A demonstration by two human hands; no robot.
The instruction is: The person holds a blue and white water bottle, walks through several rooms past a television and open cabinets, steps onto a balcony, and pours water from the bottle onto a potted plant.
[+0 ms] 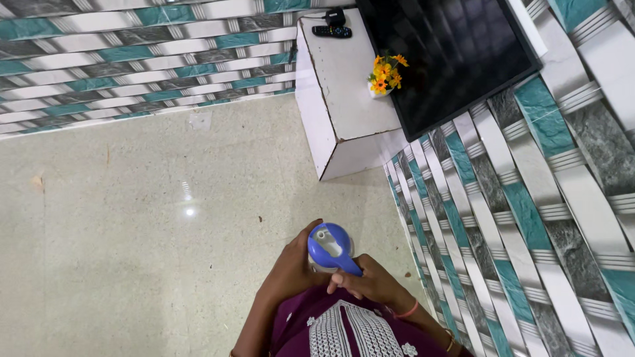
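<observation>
I see the blue spray head [331,246] upright between both hands, left hand [294,264] cupping it, right hand [370,283] fingers clenched on its trigger.

Shiny cream floor [132,218], teal, grey and white striped walls [542,198]. White cabinet [344,99] holds a flower pot [385,76] and remote [331,31], beside a dark TV [456,53].

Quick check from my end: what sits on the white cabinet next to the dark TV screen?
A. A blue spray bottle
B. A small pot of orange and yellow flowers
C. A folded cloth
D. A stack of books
B: a small pot of orange and yellow flowers stands on the white cabinet beside the TV screen; the blue spray bottle is held by the left hand and right hand.
</observation>
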